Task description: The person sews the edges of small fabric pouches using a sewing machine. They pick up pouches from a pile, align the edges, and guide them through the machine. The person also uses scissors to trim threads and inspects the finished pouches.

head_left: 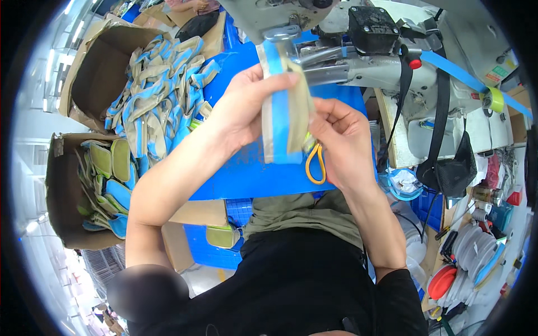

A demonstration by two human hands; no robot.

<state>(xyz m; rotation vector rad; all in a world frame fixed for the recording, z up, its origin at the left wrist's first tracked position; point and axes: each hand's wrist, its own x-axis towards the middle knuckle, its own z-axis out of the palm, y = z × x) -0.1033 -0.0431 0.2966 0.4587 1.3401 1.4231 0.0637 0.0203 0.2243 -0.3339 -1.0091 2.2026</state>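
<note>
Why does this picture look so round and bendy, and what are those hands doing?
The camera sits on a person's head and looks down, and its wide lens bends the edges. The two arms coming up from below belong to that person. The left hand and the right hand hold a beige and blue fabric piece between them. The right hand also has small yellow-handled scissors. Underneath is a blue surface. Behind stands a grey sewing machine. On the left, two cardboard boxes and a pile of similar fabric pieces.
</note>
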